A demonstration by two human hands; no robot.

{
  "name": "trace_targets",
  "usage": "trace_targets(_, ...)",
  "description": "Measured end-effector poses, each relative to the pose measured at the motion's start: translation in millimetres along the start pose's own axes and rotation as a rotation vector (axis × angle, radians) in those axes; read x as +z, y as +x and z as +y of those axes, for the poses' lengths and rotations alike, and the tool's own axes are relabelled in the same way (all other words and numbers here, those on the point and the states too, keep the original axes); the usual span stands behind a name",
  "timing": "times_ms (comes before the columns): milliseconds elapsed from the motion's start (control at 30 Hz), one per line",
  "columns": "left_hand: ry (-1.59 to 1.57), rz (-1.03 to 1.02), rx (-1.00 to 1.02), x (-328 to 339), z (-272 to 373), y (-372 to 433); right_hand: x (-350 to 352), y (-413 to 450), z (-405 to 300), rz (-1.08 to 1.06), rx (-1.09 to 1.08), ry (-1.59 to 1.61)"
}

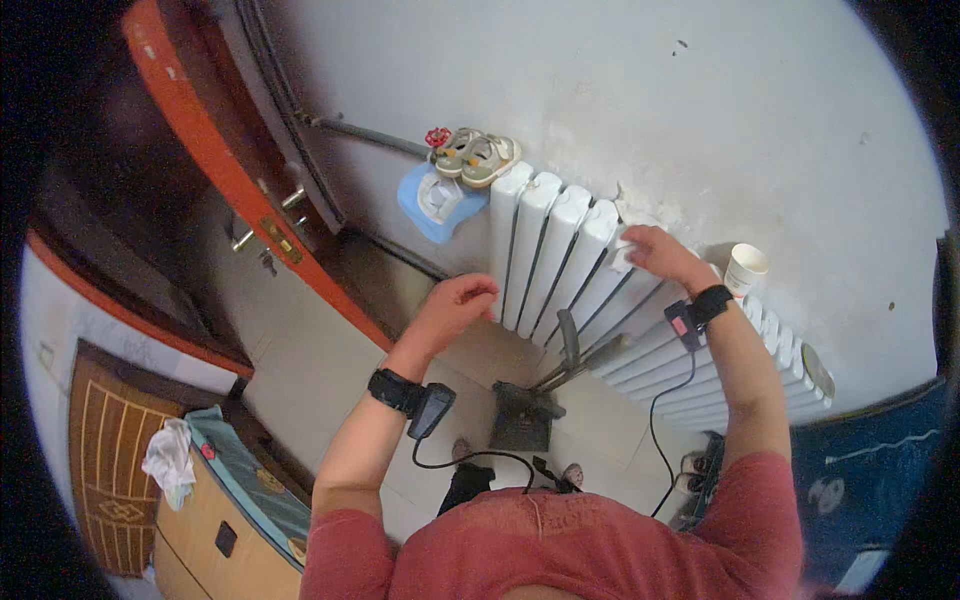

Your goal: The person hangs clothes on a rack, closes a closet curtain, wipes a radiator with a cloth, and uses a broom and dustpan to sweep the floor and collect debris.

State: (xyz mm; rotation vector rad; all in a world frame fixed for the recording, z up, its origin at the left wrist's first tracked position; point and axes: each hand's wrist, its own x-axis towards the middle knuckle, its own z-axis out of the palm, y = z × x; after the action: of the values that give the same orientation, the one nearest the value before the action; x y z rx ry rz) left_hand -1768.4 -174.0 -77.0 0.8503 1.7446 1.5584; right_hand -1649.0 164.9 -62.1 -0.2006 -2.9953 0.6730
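Observation:
My right hand (660, 255) is at the top of a white column radiator (551, 225). Its fingers pinch a small white cloth or tissue (621, 257) against one of the columns. Left of it, my left hand (455, 311) hangs in the air before the radiator's left end, fingers loosely curled and nothing visible in them. A pair of small children's shoes (480, 157) rests at the radiator's left end, by a red valve wheel (437, 136). Beside them hangs a light blue cap (435, 202). A paper cup (745, 268) stands on top, beyond my right wrist.
A dark long-handled dustpan (521, 420) stands on the tiled floor between my feet and the radiator. To the left are an orange-edged door (300, 277) with keys in its lock and a wooden cabinet (217, 536) under a cloth cover. Shoes (690, 472) sit at the lower right.

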Motion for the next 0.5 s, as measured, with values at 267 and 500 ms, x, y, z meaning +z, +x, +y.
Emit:
trace_targets(267, 0.003, -0.177, 0.044, -34.2, -32.2, 40.7, -0.9, 1.6, -6.8, -0.021, 0.193, -0.037)
trace_targets(500, -0.002, -0.495, 0.11, 36.4, -54.2, 59.5, 7.9, -0.7, 2.8, -0.066, 0.104, -0.109)
